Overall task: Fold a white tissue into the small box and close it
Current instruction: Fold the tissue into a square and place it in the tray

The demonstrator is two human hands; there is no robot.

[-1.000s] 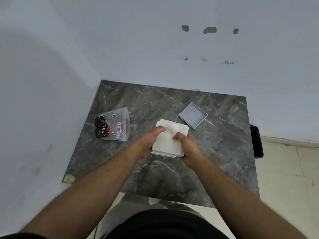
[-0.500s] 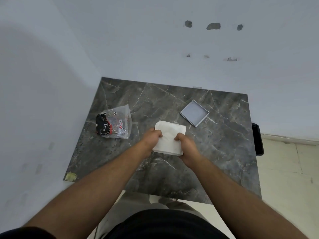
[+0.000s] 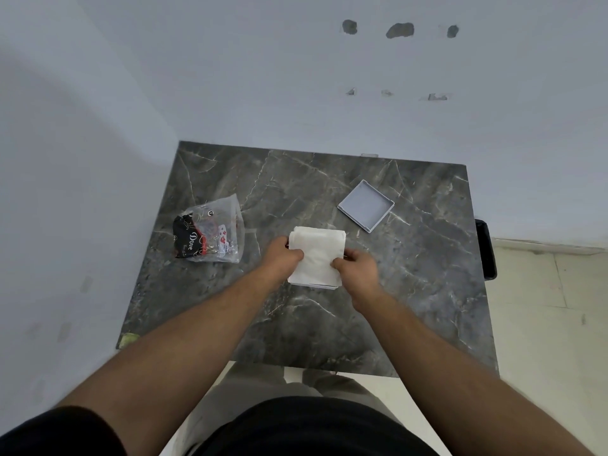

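Note:
A folded white tissue (image 3: 317, 255) lies at the middle of the dark marble table (image 3: 427, 274), covering the small box; only a thin pale box edge (image 3: 320, 286) shows under its near side. My left hand (image 3: 283, 258) pinches the tissue's left edge and my right hand (image 3: 357, 266) pinches its right edge, thumbs pressed on top. The box's grey square lid (image 3: 366, 205) lies open side up, apart from both hands, to the far right of the tissue.
A clear plastic bag of Dove chocolates (image 3: 209, 233) lies on the table's left side. White walls close the table's far and left sides. A black object (image 3: 486, 248) stands past the table's right edge, above a pale tiled floor.
Both hands have slid slightly along the tissue's sides and pressed it flatter over the box. The view has shifted a little; lid and bag have not moved.

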